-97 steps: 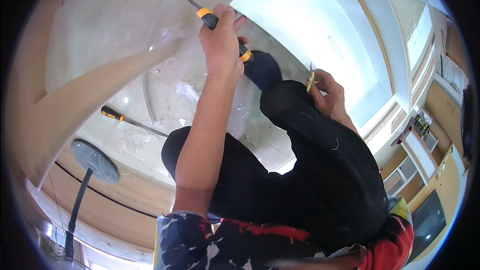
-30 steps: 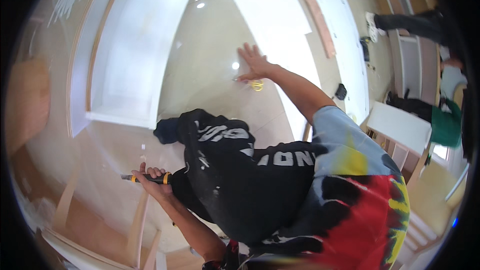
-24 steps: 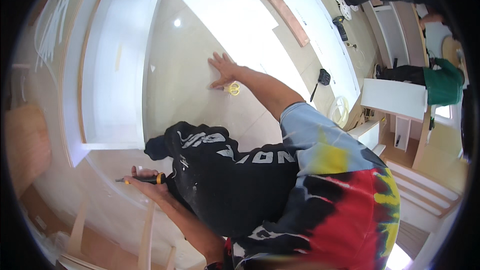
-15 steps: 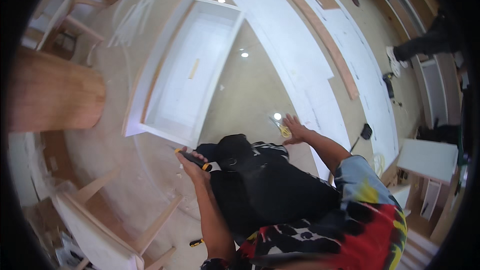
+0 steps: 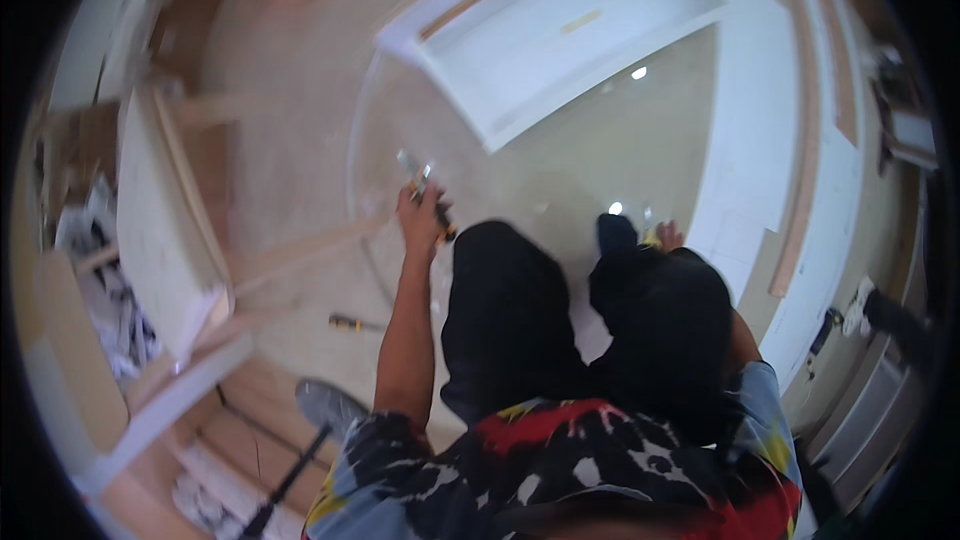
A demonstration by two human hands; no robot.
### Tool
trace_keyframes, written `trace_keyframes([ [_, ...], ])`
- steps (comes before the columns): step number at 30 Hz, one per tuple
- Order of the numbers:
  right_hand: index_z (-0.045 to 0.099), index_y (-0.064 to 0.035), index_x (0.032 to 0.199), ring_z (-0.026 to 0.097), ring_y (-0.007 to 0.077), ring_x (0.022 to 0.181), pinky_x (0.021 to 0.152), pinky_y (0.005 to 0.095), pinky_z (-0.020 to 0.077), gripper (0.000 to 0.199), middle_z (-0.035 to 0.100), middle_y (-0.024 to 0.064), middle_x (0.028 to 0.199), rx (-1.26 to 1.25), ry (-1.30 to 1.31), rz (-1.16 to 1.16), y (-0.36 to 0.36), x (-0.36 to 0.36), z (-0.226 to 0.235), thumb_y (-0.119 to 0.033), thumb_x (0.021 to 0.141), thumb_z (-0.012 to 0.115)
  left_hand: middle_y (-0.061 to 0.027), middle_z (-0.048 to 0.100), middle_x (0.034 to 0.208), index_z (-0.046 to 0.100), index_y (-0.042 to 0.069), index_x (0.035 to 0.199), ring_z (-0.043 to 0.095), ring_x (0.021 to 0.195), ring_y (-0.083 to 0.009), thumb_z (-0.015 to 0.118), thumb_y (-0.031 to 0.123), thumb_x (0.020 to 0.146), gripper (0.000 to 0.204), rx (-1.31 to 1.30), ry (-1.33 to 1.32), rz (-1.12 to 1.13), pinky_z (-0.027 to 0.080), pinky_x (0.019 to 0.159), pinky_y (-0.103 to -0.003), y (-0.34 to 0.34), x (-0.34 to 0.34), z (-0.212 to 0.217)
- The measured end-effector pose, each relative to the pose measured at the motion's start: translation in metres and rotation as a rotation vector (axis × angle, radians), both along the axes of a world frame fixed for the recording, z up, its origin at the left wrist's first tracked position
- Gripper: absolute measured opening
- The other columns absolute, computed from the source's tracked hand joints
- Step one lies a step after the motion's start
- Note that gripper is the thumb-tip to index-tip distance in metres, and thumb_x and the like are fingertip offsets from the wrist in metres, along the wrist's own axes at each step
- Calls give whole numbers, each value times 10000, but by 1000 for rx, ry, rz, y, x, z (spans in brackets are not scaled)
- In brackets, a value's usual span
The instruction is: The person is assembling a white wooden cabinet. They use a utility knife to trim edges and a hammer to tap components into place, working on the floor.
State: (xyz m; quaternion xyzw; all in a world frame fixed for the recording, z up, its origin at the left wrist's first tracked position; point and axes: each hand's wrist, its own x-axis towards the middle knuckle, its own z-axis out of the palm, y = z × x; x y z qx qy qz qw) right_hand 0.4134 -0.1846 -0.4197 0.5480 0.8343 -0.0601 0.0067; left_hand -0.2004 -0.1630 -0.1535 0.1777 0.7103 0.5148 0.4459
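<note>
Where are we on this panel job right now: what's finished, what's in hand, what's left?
Done: hard to judge; the white framed panel lies flat on the glossy floor. In hand: the left hand grips a screwdriver; the right hand rests low by the knee with something small and yellow. Left: a second screwdriver and loose wooden strips lie unused on the floor.

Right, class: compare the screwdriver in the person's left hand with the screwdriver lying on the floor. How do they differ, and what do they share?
The held screwdriver is gripped in the left hand, raised, shaft pointing up and away; the floor screwdriver lies flat, touched by no hand. The held one's handle is mostly hidden by fingers; the floor one shows whole. The held one is blurred; the floor one looks sharper. Both show yellow-and-black handles.
</note>
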Motion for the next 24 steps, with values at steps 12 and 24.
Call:
trace_keyframes([
  [12, 494, -52, 1241, 456, 385, 1127, 960, 494, 385, 578, 531, 183, 1190, -678, 412, -164, 23, -115, 132, -331, 791, 728, -109, 530, 1076, 456, 143, 1322, 617, 1022, -322, 459, 363, 1044, 355, -9, -580, 113, 554, 821, -541, -28, -19, -8],
  [24, 680, -24, 1032, 667, 407, 976, 800, 486, 528, 363, 693, 246, 971, -405, 314, -420, -44, -54, 287, -242, 746, 734, -106, 657, 964, 617, 44, 1093, 636, 839, -247, 588, 375, 978, 352, -559, -92, 124, 567, 696, -388, -54, -118, -153],
])
